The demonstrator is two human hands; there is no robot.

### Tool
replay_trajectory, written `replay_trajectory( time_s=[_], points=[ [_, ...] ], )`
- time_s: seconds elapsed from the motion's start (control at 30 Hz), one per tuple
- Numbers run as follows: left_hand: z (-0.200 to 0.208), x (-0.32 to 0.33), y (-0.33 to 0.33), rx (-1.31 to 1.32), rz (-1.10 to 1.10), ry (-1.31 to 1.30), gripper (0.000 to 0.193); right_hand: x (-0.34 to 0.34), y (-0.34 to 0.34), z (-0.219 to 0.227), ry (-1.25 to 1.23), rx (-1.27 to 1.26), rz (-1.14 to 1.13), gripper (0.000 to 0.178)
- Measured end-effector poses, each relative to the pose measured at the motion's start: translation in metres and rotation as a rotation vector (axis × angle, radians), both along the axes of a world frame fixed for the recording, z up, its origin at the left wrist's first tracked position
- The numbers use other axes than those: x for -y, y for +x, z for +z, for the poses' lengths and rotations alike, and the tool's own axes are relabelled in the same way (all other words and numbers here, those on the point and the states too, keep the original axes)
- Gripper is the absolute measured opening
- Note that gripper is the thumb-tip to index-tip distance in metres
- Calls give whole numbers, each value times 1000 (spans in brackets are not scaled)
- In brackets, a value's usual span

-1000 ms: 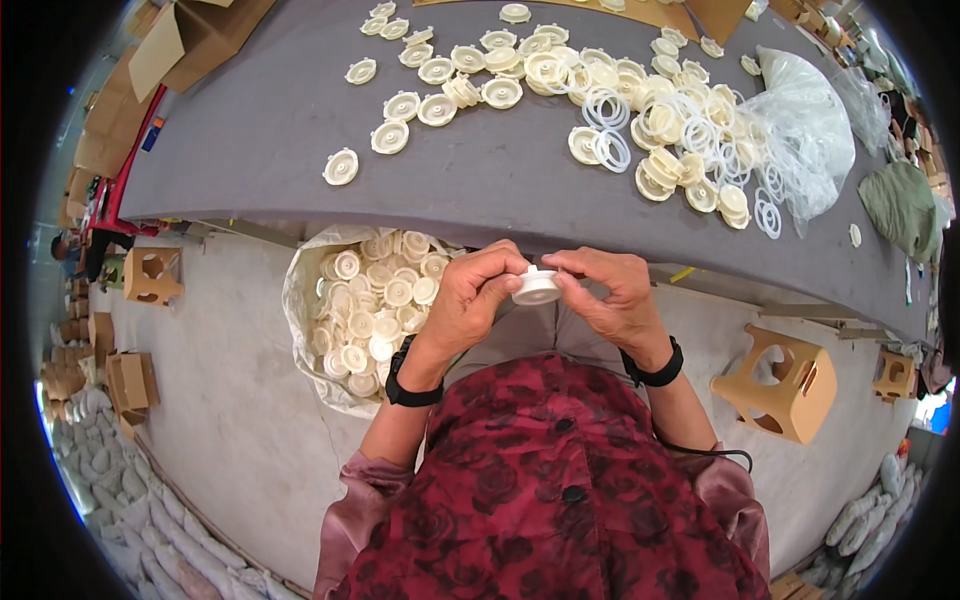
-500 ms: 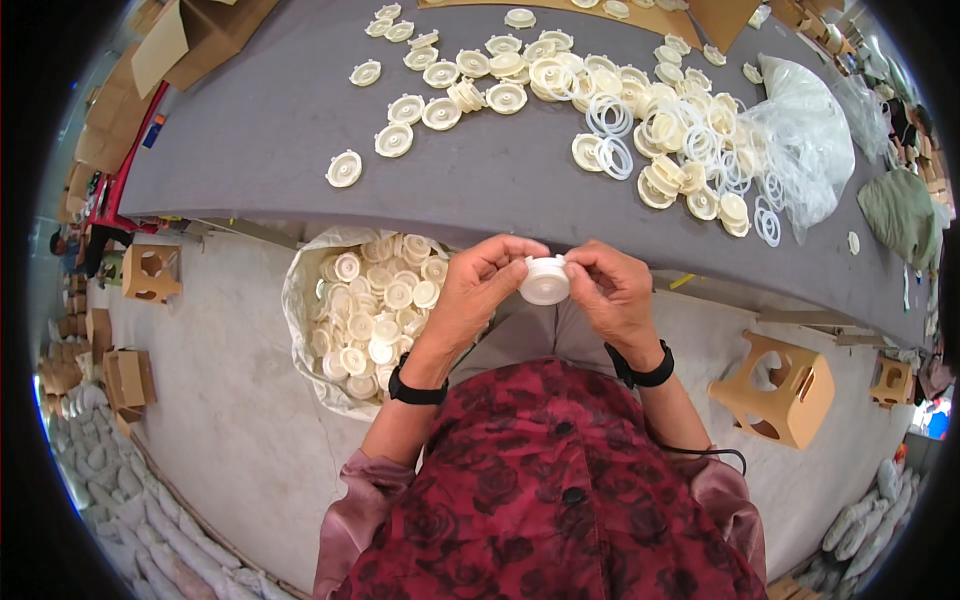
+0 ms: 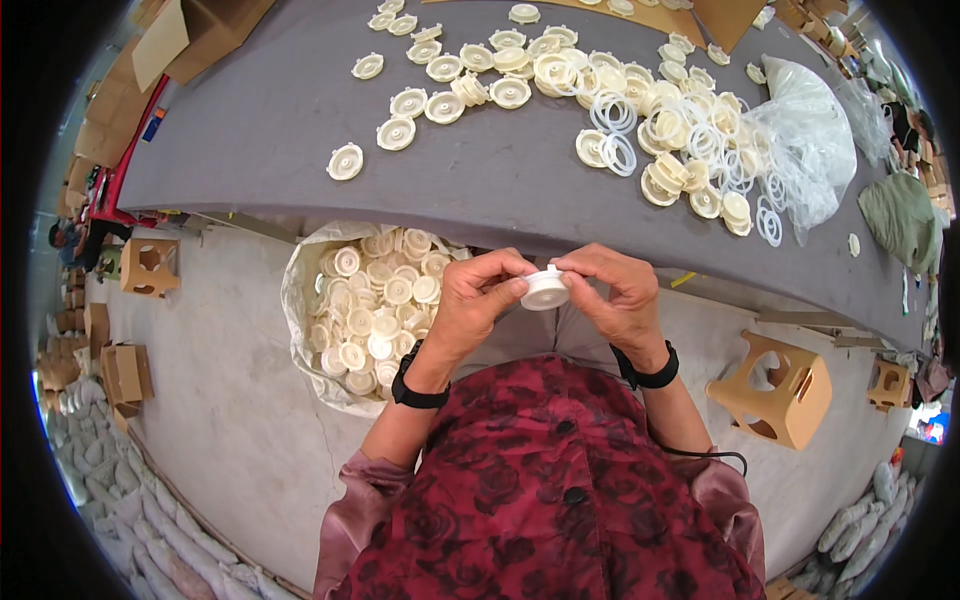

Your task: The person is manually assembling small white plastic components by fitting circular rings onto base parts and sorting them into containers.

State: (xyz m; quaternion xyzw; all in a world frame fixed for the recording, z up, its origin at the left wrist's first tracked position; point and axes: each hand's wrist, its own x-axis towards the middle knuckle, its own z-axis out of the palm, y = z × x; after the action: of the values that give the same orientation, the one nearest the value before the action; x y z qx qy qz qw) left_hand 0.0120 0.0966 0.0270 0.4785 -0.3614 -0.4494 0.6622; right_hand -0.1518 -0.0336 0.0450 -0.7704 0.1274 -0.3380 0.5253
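Note:
Between my two hands, just off the table's near edge, is a round white plastic cap (image 3: 545, 290) with small lugs on its rim. My left hand (image 3: 480, 300) pinches its left side with thumb and fingers. On the opposite side, the thumb and fingers of my right hand (image 3: 614, 298) close on the rim. Cream plastic caps (image 3: 510, 93) lie scattered over the grey table (image 3: 270, 130). Translucent sealing rings (image 3: 620, 155) are heaped among more caps at the right. Whether a ring sits in the held cap, I cannot tell.
An open white sack (image 3: 300, 300) full of similar caps stands on the floor at my left, below the table edge. A clear plastic bag (image 3: 810, 130) rests at the table's right. Tan plastic stools (image 3: 775, 390) stand on both sides. A cardboard box (image 3: 205, 40) is at the far left.
Both hands have come slightly nearer to me with the cap. The cap is tilted a little differently between the fingers, and the fingers have shifted on its rim.

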Motion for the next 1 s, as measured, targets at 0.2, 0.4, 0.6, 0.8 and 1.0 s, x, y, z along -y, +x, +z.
replay_trajectory(
  time_s=[0.2,0.4,0.6,0.8,1.0],
  points=[
    [7,1,10,477,-112,22,9,-2,7,6,-128,-86,38,20],
    [29,-76,76,1413,-229,585,12,6,20,0,-291,-189,-80,28],
    [107,-85,76,1258,397,138,42,80,21,-14,-844,-313,-454,27],
    [105,-46,13,1355,905,-581,48,88,52,-48,-1003,-330,-481,34],
    [82,45,-71,1144,518,-594,48,77,34,-64,-609,-37,-177,38]
  ],
)
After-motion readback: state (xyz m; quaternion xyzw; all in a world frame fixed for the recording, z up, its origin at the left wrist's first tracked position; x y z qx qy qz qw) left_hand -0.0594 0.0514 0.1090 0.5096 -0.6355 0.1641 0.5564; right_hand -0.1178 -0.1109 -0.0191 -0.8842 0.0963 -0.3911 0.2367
